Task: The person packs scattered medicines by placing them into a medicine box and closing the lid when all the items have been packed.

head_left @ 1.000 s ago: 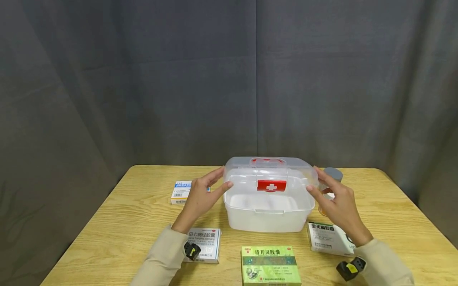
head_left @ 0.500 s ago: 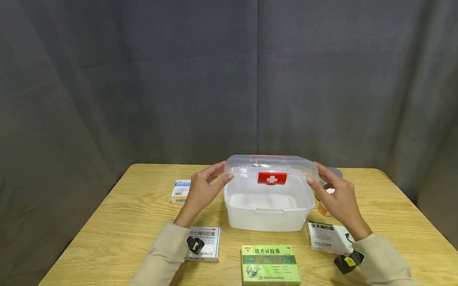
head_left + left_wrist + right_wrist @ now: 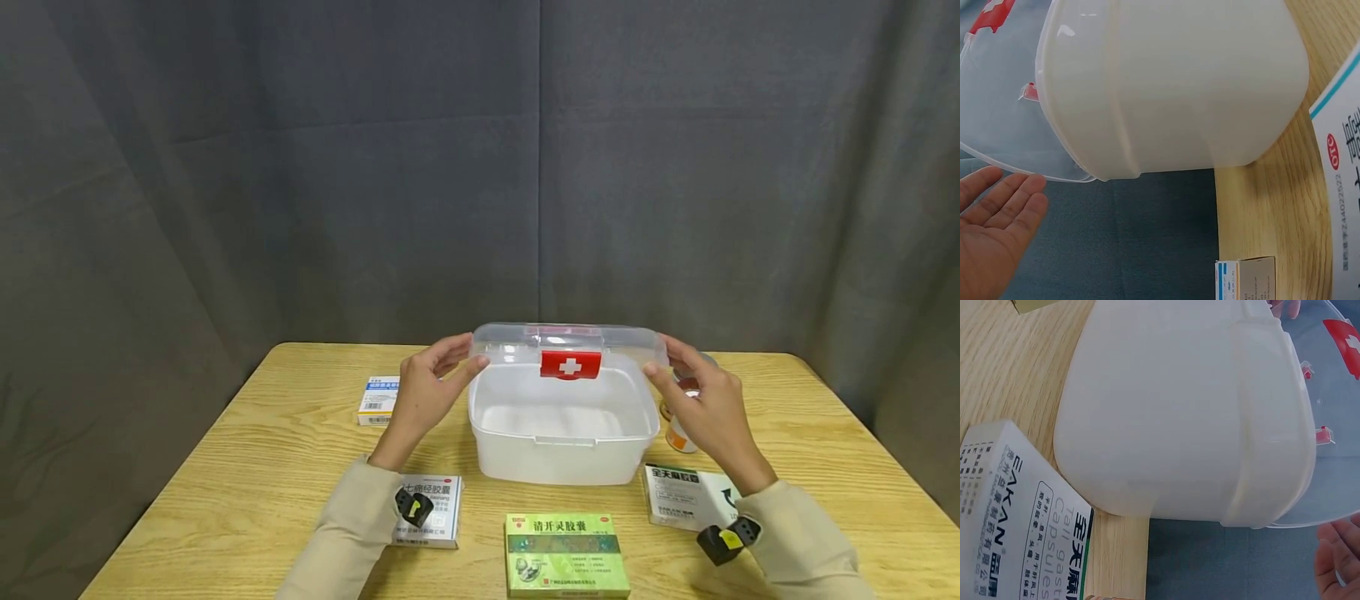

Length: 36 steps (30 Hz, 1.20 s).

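A translucent first-aid box [image 3: 557, 461] stands mid-table, its clear lid [image 3: 504, 343] tilted up and back over the white base. On the lid's front is a red latch [image 3: 570, 364] with a white cross. My left hand [image 3: 429, 390] holds the lid's left end, thumb on the front and fingers at the side. At the other end my right hand [image 3: 703, 406] holds it likewise. In the left wrist view the fingers [image 3: 1013, 203] lie along the lid's rim. The right wrist view catches part of the right hand [image 3: 1338, 556] by the rim.
A green medicine box [image 3: 567, 557] lies in front on the wooden table [image 3: 277, 442]. White medicine boxes lie at front left [image 3: 438, 512], back left [image 3: 377, 402] and right [image 3: 686, 498]. Beside the right hand stands an orange-and-white bottle [image 3: 679, 436], partly hidden. A grey curtain [image 3: 375, 167] hangs behind.
Both hands have raised the lid's front edge and tilted it further back. The red latch sits higher, and more of the box's inside shows. The medicine boxes have stayed in place.
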### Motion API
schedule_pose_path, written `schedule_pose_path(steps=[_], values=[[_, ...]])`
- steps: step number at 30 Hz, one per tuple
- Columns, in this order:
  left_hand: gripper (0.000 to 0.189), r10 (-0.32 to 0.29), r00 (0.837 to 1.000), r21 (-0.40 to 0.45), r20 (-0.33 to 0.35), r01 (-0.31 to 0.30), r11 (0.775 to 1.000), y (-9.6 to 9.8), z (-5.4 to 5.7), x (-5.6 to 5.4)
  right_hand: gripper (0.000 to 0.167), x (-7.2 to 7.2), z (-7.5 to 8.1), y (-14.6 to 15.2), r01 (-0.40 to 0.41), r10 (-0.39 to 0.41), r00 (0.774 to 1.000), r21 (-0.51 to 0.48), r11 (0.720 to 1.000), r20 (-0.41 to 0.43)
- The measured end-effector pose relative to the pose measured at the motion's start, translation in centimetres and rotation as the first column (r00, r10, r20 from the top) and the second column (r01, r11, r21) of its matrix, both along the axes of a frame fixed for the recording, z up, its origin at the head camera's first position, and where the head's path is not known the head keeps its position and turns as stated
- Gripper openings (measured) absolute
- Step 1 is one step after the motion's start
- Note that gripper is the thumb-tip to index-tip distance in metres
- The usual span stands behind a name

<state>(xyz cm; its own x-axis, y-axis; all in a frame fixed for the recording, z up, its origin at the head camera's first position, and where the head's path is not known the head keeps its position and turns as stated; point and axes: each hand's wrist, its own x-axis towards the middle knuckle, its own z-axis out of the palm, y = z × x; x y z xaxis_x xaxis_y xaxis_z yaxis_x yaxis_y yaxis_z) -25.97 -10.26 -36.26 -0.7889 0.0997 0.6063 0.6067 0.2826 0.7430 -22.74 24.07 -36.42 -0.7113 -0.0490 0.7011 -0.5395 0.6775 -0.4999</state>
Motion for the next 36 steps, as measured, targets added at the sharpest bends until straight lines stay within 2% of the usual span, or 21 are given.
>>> schedule_pose_path(steps=[11,14,16,19,22,27,32,36], values=[[0.043,0.01,1.0,-0.01,0.007,-0.01,1.0,0.0,0.0,-0.3,0.044,-0.8,-0.2,-0.3,-0.017,0.017,1.0,-0.008,1.0,0.006],[0.041,-0.021,0.999,0.009,0.029,0.021,1.0,-0.3,-0.1,-0.6,0.044,-0.9,-0.2,-0.3,-0.024,0.024,1.0,-0.013,1.0,0.005],[0.041,-0.08,0.995,0.024,0.054,0.079,0.997,-0.6,-0.3,-0.8,0.044,-1.0,-0.2,-0.3,-0.025,0.025,1.0,-0.018,1.0,0.004],[0.046,-0.207,0.973,0.039,0.101,0.204,0.978,-0.8,-0.5,-1.4,0.043,-1.1,-0.2,-0.3,-0.02,0.02,1.0,-0.028,0.999,-0.001],[0.053,-0.319,0.936,0.043,0.147,0.317,0.948,-1.0,-0.8,-2.1,0.043,-1.2,-0.3,-0.3,-0.007,0.007,1.0,-0.035,0.999,-0.005],[0.065,-0.379,0.898,0.047,0.225,0.378,0.925,-0.9,-1.1,-3.0,0.043,-1.3,-0.5,-0.3,0.003,-0.003,1.0,-0.061,0.998,0.002],[0.079,-0.405,0.885,0.078,0.23,0.398,0.914,-1.1,-1.1,-3.4,0.048,-1.9,-0.6,-0.1,-0.059,0.06,0.998,-0.082,0.995,0.019],[0.082,-0.412,0.887,0.07,0.208,0.407,0.911,-1.0,0.3,-2.1,0.046,-2.6,-0.8,0.0,-0.148,0.15,0.989,-0.118,0.982,0.009]])
